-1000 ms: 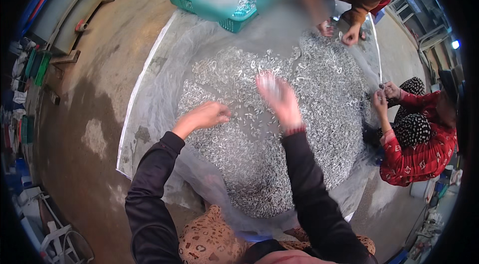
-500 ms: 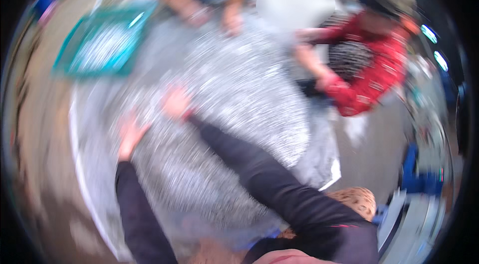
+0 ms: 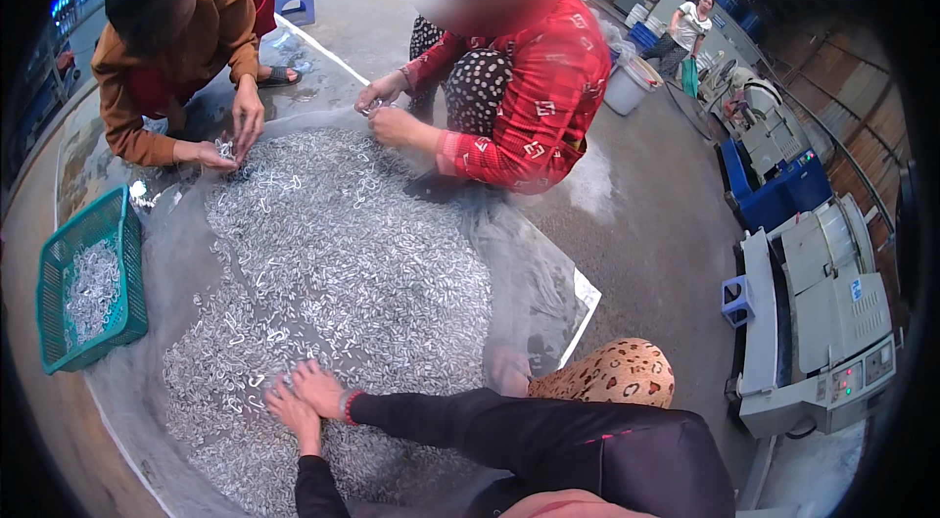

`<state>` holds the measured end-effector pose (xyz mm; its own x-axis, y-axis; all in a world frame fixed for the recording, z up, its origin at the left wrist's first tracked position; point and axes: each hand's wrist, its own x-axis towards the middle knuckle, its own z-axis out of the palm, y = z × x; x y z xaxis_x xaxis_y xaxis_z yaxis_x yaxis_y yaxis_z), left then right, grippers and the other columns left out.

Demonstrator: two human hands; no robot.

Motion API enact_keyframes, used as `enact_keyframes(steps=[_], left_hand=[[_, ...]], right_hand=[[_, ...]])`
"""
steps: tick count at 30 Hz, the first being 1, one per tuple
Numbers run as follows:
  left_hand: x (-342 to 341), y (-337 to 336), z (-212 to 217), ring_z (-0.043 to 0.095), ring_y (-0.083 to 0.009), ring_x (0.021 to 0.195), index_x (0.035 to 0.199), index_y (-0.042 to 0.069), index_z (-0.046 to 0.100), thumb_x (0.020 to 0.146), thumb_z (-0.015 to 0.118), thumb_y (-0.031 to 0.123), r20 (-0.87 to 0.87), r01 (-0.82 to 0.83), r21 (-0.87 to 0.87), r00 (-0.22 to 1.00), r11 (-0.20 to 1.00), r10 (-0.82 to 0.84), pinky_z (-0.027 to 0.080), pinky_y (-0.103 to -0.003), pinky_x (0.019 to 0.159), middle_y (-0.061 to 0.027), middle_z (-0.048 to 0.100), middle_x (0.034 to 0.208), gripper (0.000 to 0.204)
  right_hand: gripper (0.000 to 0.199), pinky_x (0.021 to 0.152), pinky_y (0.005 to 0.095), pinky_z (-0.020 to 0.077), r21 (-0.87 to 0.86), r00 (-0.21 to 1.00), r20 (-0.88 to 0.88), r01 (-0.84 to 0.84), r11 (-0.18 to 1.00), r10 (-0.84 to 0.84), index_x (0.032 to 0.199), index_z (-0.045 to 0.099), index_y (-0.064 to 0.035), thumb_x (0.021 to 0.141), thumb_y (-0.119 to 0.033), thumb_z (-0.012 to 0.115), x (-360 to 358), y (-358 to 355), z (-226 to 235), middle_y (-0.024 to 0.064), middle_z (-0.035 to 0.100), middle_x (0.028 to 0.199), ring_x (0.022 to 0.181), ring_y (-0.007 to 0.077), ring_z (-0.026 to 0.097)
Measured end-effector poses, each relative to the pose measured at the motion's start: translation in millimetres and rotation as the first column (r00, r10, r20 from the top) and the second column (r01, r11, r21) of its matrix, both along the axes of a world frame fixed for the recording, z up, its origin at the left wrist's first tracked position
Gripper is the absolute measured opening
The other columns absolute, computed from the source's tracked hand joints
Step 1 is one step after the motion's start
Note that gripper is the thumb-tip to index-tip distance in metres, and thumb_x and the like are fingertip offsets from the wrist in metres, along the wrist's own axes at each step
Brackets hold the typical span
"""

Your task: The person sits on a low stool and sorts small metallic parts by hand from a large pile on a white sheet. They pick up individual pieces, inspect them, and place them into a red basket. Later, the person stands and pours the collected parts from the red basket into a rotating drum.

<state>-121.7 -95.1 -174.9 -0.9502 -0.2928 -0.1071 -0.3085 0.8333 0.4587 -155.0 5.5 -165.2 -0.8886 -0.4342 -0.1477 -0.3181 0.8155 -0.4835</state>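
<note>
A broad heap of small silvery metal pieces [image 3: 333, 263] lies on a clear plastic sheet [image 3: 534, 268] spread on the concrete floor. My left hand [image 3: 290, 414] and my right hand [image 3: 315, 388] rest side by side on the near edge of the heap, fingers down among the pieces; what they grip is hidden. Both arms wear black sleeves, and a red band circles my right wrist. Across the heap, a person in an orange top [image 3: 186, 38] and a person in a red patterned top [image 3: 534, 77] pick at pieces with their hands.
A green plastic basket [image 3: 61, 268] holding some metal pieces stands at the left of the sheet. White and blue machines [image 3: 818, 322] line the right side. A white bucket [image 3: 632, 87] and a standing person are farther back. A small blue stool [image 3: 294, 1] sits behind.
The view has swung left to right, so the basket now sits at the left. My hands have drawn back from the middle of the heap to its near edge, close together.
</note>
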Motion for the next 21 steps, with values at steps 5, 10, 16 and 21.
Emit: enact_keyframes(steps=[5, 10, 16, 21], left_hand=[[9.8, 22.7, 39.6, 0.052, -0.0262, 0.1, 0.118, 0.007, 0.053, 0.089, 0.055, 0.024, 0.138, -0.143, 0.808, 0.989, 0.571, 0.052, 0.044, -0.039, 0.081, -0.0109, 0.053, 0.114, 0.034], [33.0, -0.6, 106.9, 0.058, -0.0146, 0.08, 0.104, 0.007, 0.058, 0.089, 0.057, 0.028, 0.232, -0.238, 0.948, 0.971, 0.211, 0.053, 0.047, -0.028, 0.059, -0.0033, 0.06, 0.094, 0.025], [53.4, -17.5, 168.5, 0.061, -0.0154, 0.083, 0.104, 0.006, 0.059, 0.09, 0.056, 0.024, 0.249, -0.251, 0.968, 0.967, 0.024, 0.063, 0.052, -0.031, 0.06, -0.0051, 0.062, 0.098, 0.023], [75.9, -20.9, 180.6, 0.055, -0.026, 0.113, 0.129, 0.001, 0.044, 0.09, 0.059, 0.014, 0.023, -0.023, 1.0, 1.0, 0.015, -0.005, 0.049, -0.038, 0.09, -0.012, 0.05, 0.13, 0.044]], right_hand=[[0.045, 0.06, 0.0383, 0.0564, -0.375, 0.75, 0.647, 0.472, 0.798, -0.139, 0.109, 0.049, 0.0108, 0.069, -0.003, 0.066, 12.7, 46.8, 34.9, 0.0219, 0.054, 0.105, 0.092, 0.0316, 0.059], [0.038, 0.059, 0.0361, 0.0576, -0.614, 0.514, 0.789, 0.655, 0.44, 0.336, 0.11, 0.05, 0.007, 0.077, -0.002, 0.064, 21.1, 72.2, 98.7, 0.0105, 0.057, 0.096, 0.085, 0.0213, 0.06], [0.031, 0.075, 0.0414, 0.0559, -0.633, 0.418, 0.715, 0.728, 0.264, 0.561, 0.113, 0.052, -0.0016, 0.083, -0.004, 0.061, 47.6, 97.5, 156.6, 0.0067, 0.055, 0.106, 0.098, 0.0194, 0.057], [0.029, 0.106, 0.0442, 0.0341, -0.382, 0.812, -0.385, -0.574, 0.724, 0.44, 0.112, 0.066, -0.0148, 0.083, -0.016, 0.062, 53.2, 123.6, 153.9, 0.009, 0.056, 0.122, 0.129, 0.0281, 0.038]])
